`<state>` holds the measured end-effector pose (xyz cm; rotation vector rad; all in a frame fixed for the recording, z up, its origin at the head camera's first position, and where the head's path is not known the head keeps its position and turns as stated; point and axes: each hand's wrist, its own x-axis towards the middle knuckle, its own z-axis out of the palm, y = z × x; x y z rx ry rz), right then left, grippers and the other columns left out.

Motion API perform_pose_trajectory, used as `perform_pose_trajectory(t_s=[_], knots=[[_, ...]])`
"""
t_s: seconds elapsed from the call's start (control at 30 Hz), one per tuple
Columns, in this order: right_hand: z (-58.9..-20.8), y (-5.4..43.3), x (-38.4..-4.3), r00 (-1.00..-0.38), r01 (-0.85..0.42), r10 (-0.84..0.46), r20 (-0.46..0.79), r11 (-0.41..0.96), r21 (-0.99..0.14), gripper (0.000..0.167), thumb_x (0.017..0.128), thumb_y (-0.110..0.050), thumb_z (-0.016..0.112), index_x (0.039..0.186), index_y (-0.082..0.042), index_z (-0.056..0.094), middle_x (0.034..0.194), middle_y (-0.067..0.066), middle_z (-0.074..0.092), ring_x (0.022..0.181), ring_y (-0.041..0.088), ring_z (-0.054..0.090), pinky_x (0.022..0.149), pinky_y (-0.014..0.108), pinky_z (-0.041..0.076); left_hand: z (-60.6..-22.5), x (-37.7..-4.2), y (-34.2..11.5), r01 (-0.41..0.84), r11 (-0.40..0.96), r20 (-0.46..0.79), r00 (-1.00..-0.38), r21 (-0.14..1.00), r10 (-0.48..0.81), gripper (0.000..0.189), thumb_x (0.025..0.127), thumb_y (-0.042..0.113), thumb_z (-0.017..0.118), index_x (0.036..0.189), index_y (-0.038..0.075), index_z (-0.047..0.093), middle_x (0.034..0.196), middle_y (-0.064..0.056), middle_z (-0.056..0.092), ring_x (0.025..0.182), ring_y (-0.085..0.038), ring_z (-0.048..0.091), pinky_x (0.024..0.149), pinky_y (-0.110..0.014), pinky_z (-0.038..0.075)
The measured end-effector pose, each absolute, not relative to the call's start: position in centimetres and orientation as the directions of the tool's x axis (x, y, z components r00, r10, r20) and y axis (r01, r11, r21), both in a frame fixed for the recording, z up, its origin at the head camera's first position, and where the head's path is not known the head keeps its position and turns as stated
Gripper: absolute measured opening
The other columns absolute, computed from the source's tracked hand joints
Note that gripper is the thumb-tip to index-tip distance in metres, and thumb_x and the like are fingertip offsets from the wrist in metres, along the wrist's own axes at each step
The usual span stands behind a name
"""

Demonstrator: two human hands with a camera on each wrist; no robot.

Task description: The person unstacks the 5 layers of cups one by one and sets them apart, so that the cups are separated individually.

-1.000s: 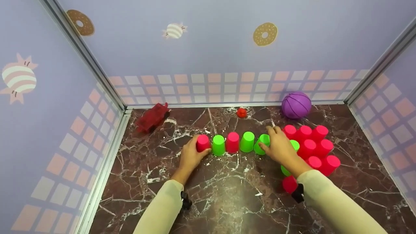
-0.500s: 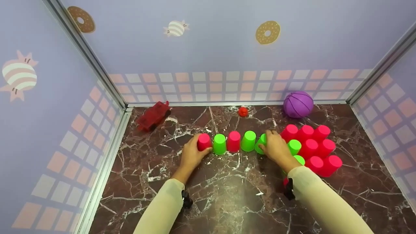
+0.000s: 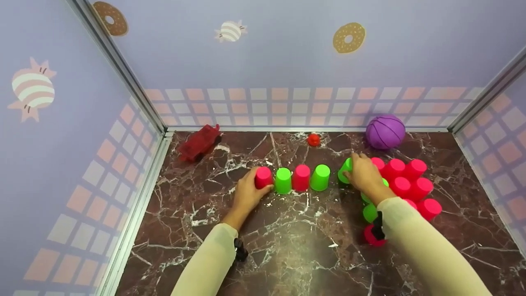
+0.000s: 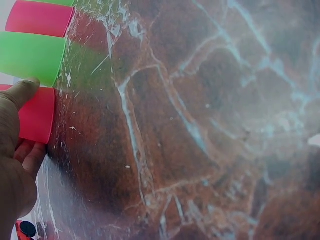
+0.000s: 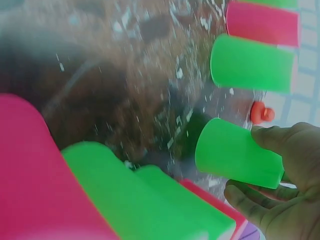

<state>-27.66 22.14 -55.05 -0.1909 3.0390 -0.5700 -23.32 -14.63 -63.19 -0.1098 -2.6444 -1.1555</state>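
Observation:
In the head view my left hand [image 3: 246,195] grips an upside-down pink cup [image 3: 263,177] at the left end of a row. Thumb and fingers lie on opposite sides of that cup in the left wrist view. Beside it stand a green cup [image 3: 283,181], a pink cup [image 3: 301,177] and another green cup [image 3: 320,177], all upside down. My right hand [image 3: 365,174] holds a green cup [image 5: 235,152] between thumb and fingers, apart from the row's right end. In the head view this cup leans and is partly hidden by the hand.
Several pink cups [image 3: 401,186] stand grouped at the right, with a green cup [image 3: 370,213] and a pink cup [image 3: 373,235] partly under my right forearm. Along the back wall lie a purple ball [image 3: 385,131], a small red object [image 3: 313,139] and a dark red toy [image 3: 200,143].
My right hand has closed round the green cup at the row's right end and shifted it rightward, widening the gap. My left hand still grips the leftmost pink cup. The head view shifted slightly.

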Motion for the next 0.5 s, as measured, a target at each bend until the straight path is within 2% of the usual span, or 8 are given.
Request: perform_pose_trajectory(t_s=[0.17, 0.5], knots=[[-54.1, 22.3, -28.5, -0.988, -0.105, -0.137, -0.070, 0.932, -0.347, 0.063, 0.100, -0.017, 0.079, 0.144, 0.017, 0.049, 0.140, 0.044, 0.056, 0.130, 0.063, 0.060, 0.110, 0.073, 0.052, -64.8, -23.9, -14.9, 0.206, 0.681, 0.305, -0.952, 0.703, -0.028, 0.068, 0.082, 0.030, 0.098, 0.141, 0.018, 0.066, 0.125, -0.019, 0.079, 0.112, -0.040, 0.079, 0.097, -0.058, 0.063], [-55.2, 21.9, -28.9, -0.990, -0.109, -0.133, -0.042, 0.926, -0.361, 0.062, 0.100, -0.014, 0.076, 0.146, 0.018, 0.050, 0.136, 0.044, 0.057, 0.127, 0.064, 0.061, 0.108, 0.074, 0.053, -63.0, -23.3, -14.7, 0.138, 0.694, 0.220, -0.975, 0.706, -0.030, 0.069, 0.084, 0.027, 0.098, 0.144, 0.014, 0.066, 0.131, -0.017, 0.079, 0.120, -0.039, 0.077, 0.104, -0.056, 0.062]])
